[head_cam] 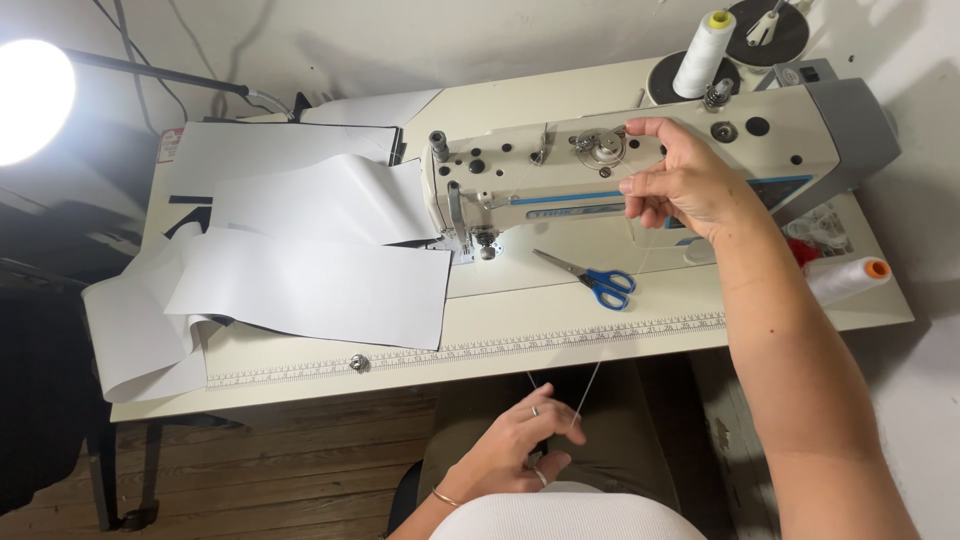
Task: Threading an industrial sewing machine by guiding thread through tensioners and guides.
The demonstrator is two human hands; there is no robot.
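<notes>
Lamp [30,100] glare washes out far left; white sheets [310,285] overhang tabletop [480,345] edge. Left hand [525,445] low at lap, below tabletop, grip pinched together on thin thread [588,392], barely visible, running up toward machine [620,165]. Scissors [590,278] lie beside needle. Right hand [680,180] raised at machine's front, fingers curled together near tension disc; thread there too faint to confirm. Forearm cut off bottom right.

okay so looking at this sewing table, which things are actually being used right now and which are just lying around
In use:
right hand at the sewing machine
left hand pinching white thread
white thread cone on top

Lying about:
blue-handled scissors
orange-capped spool
white fabric panels
lamp
</notes>
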